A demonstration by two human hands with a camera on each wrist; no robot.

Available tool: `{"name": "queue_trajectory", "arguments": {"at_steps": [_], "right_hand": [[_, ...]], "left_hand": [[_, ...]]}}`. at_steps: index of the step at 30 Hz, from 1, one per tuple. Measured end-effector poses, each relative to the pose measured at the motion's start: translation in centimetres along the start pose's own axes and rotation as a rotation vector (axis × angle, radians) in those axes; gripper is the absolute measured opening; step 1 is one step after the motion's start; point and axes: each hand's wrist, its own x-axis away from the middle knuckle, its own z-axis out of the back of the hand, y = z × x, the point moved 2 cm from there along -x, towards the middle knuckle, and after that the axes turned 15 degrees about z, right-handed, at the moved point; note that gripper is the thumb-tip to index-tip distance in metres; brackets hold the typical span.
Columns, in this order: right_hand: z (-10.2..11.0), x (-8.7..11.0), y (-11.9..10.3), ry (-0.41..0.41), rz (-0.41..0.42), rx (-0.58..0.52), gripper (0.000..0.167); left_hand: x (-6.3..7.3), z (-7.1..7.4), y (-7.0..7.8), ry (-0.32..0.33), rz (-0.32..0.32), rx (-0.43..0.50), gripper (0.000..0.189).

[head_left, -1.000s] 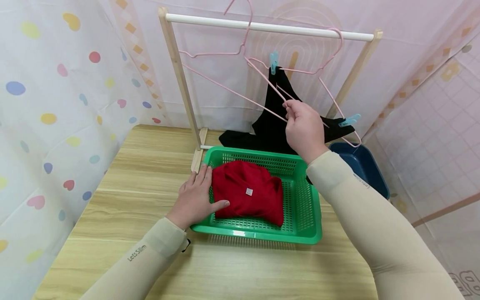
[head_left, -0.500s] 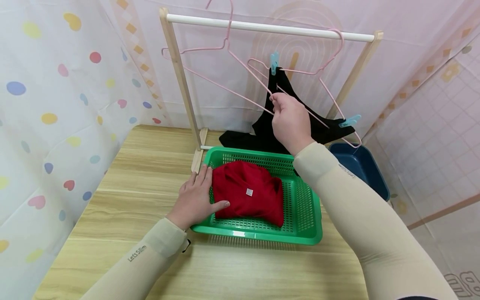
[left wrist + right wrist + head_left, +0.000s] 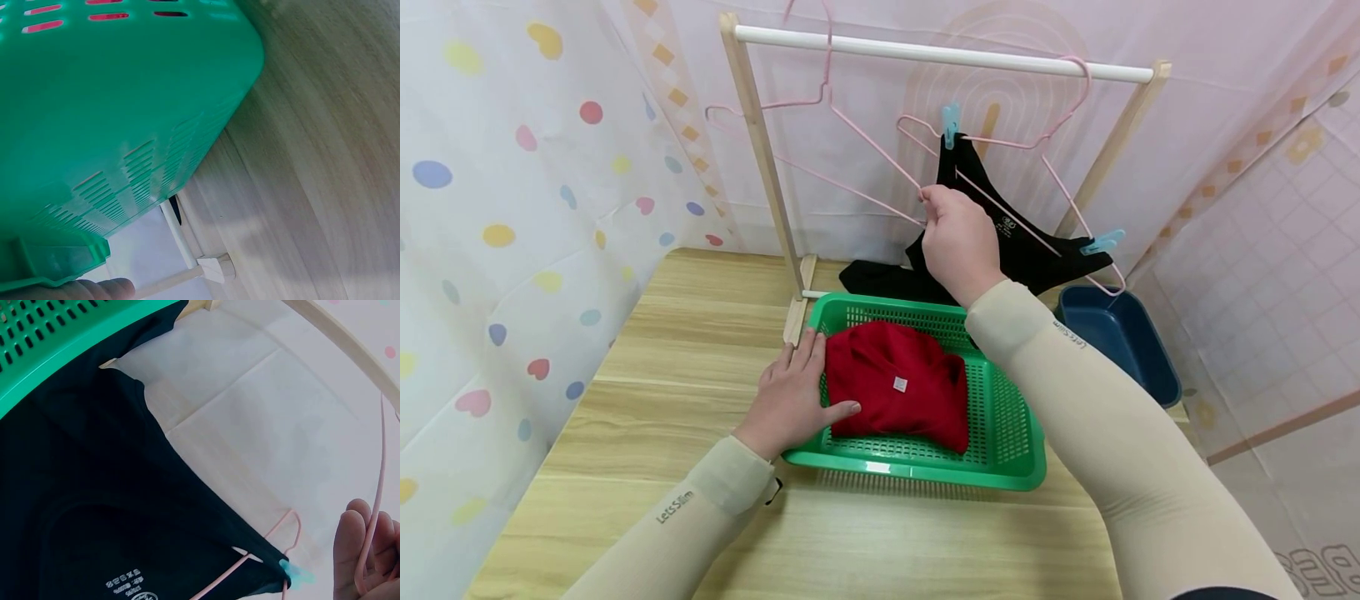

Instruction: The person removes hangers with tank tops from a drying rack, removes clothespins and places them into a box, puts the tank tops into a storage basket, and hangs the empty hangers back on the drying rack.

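My right hand [image 3: 958,237] pinches the lower right corner of a pink wire hanger [image 3: 877,145] at the left of the rack. That hanger's hook is at the rail; the frame does not settle whether it hangs there. In the right wrist view the fingers [image 3: 351,545] curl round the pink wire. My left hand [image 3: 790,396] rests with straight fingers on the left rim of a green basket [image 3: 1017,442]. Its thumb lies over a folded red garment [image 3: 887,367] with a small white label. The left wrist view shows the basket's outer wall [image 3: 125,94] and some fingertips [image 3: 119,289].
A wooden rack with a white rail [image 3: 985,58] stands behind the basket. A black garment [image 3: 1037,265] hangs on another pink hanger [image 3: 1066,192], held by blue clothespins [image 3: 951,125]. A dark blue basin [image 3: 1123,342] sits at the right. A patterned curtain [image 3: 550,167] borders the table.
My right hand has moved left with the pink hanger, whose left end now reaches past the rack's left post. More of the black garment shows. My left hand has stayed on the basket.
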Motion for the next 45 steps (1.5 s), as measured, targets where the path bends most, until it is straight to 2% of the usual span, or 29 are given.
{"name": "queue_trajectory", "arguments": {"at_steps": [16,30,38,45], "right_hand": [[-2.3,-0.4,-0.8,-0.092,-0.031,0.001,0.031],[-3.6,-0.7,-1.2,-0.099,-0.03,-0.01,0.032],[-4.2,-0.6,-1.7,-0.101,-0.002,0.011,0.032],[-4.8,-0.3,-2.2,-0.154,-0.031,-0.035,0.036]], "left_hand": [[-0.1,0.0,0.0,0.0,0.001,0.005,0.12],[-0.4,-0.1,0.2,-0.002,-0.002,-0.015,0.12],[-0.4,-0.1,0.2,0.0,-0.007,-0.012,0.119],[-0.4,-0.1,0.2,-0.002,-0.001,-0.009,0.118]]}}
